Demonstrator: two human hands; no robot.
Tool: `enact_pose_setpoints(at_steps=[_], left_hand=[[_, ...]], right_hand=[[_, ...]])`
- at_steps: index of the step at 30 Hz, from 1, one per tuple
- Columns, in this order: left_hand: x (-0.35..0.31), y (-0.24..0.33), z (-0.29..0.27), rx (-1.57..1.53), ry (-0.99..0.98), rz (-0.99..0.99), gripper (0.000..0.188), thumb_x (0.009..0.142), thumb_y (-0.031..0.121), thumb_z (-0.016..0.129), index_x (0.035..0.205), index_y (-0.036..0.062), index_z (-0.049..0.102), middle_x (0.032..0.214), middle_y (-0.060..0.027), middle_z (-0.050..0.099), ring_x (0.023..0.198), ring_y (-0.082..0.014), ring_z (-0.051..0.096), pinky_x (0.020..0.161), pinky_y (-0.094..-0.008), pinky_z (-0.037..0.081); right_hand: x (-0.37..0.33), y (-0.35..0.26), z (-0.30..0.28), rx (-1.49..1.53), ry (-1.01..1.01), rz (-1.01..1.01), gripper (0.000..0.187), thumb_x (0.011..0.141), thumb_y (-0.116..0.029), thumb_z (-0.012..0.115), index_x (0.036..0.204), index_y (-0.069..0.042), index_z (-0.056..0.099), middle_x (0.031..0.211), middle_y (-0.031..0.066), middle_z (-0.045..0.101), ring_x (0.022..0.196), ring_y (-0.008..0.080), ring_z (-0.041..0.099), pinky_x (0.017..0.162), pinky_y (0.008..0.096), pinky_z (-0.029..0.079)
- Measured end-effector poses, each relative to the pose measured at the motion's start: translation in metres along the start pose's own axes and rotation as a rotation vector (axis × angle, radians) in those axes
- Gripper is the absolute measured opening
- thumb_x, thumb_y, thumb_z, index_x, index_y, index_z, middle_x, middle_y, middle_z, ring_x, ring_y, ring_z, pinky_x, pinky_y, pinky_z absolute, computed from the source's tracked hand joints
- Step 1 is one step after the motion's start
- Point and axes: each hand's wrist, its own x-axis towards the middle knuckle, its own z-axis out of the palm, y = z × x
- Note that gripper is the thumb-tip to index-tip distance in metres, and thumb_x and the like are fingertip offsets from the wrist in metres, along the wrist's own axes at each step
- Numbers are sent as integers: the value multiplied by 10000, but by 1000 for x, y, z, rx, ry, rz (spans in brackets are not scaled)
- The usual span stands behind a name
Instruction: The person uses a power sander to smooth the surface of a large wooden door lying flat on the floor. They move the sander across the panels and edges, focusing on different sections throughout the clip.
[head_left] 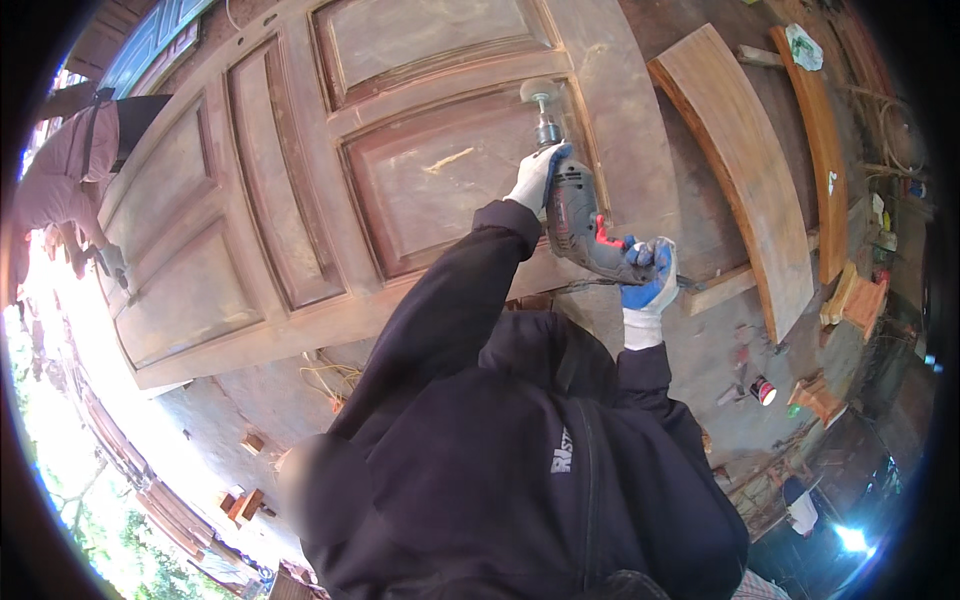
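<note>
A dark grey power drill point(570, 215) with a red trigger is held in both my gloved hands over a large brown panelled wooden door point(335, 160). Round the drill's front, just behind its metal chuck point(547, 130), my left hand point(538, 178) is closed. My right hand point(652, 275), in a white and blue glove, grips the drill's rear handle. A pale round disc point(539, 91) fitted to the chuck is at the edge of a recessed panel; whether it touches the wood I cannot tell. Light scuffs point(448, 160) mark the panel below and left of the disc.
At the far left, another person point(75, 165) bends over the door's other end, a hand low near its surface. Two curved wooden boards point(745, 150) point(822, 150) lie on the right. A red and white can point(763, 391), wood blocks point(818, 398) and yellow cord point(330, 378) lie on the ground.
</note>
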Motion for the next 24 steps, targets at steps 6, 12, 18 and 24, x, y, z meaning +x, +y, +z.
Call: enact_pose_setpoints(at_steps=[6, 12, 18, 24], left_hand=[[-18, 13, -55, -200, 62, -64, 203, 859, 249, 643, 916, 56, 616, 759, -64, 645, 626, -164, 620, 590, -298, 506], [-8, 17, -49, -126, 58, -132, 222, 833, 289, 655, 902, 88, 588, 724, -46, 622, 593, -170, 597, 552, -316, 495], [17, -7, 9, 102, -51, -48, 248, 826, 290, 675, 931, 66, 657, 754, -16, 616, 635, -119, 566, 593, -277, 458], [13, -11, 6, 5, -74, -117, 214, 844, 272, 668, 927, 77, 643, 746, 11, 596, 629, -84, 545, 580, -249, 444]], right_hand=[[-9, 29, 24, -22, -91, 42, 169, 927, -146, 504, 781, -65, 484, 663, 38, 501, 607, 144, 492, 746, 390, 475], [-15, 36, 26, 49, -70, -13, 84, 889, -102, 552, 838, -41, 526, 674, 39, 507, 606, 145, 487, 739, 350, 482], [-5, 9, -3, 49, 131, -82, 247, 917, -210, 470, 701, -135, 376, 614, 16, 398, 585, 186, 417, 868, 400, 408], [-22, 20, -9, 190, 102, -106, 164, 913, -164, 512, 780, -75, 477, 642, 28, 446, 602, 163, 471, 874, 427, 439]])
